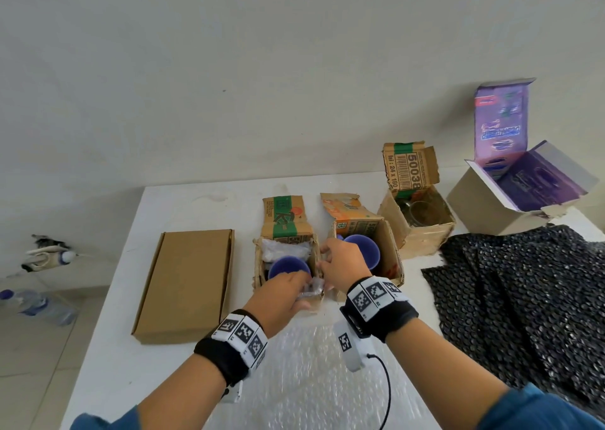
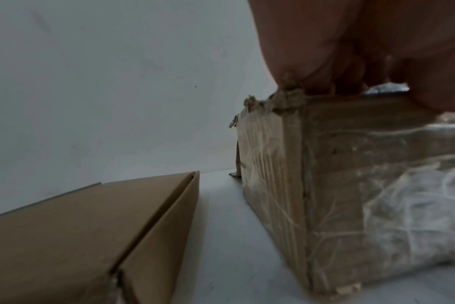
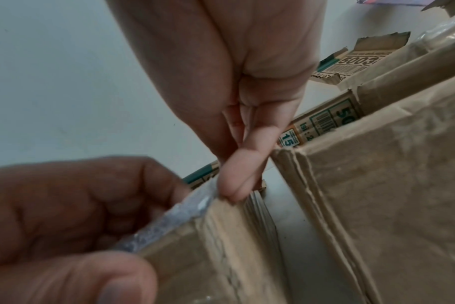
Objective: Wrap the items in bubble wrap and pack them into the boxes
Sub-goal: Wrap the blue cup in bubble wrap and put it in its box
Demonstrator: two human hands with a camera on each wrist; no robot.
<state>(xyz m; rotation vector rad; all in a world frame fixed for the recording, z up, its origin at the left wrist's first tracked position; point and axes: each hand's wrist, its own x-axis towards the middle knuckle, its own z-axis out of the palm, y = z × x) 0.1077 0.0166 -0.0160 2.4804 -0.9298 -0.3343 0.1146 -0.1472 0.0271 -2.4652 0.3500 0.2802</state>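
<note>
Only the right wrist view shows the right hand [image 3: 237, 115] pinching the open box's [image 1: 288, 266] rim and the left hand [image 1: 283, 290] curled on bubble wrap [image 3: 169, 222] there; box contents stay hidden.

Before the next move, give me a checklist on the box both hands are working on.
1. Left hand holds the near rim of the box: ok.
2. Right hand pinches its right wall: ok.
3. Purple cup sits inside the box: ok.
4. Cup fully wrapped: cannot tell.
5. Flap stands open: ok.
6. Bubble wrap lies in front within reach: ok.
</note>
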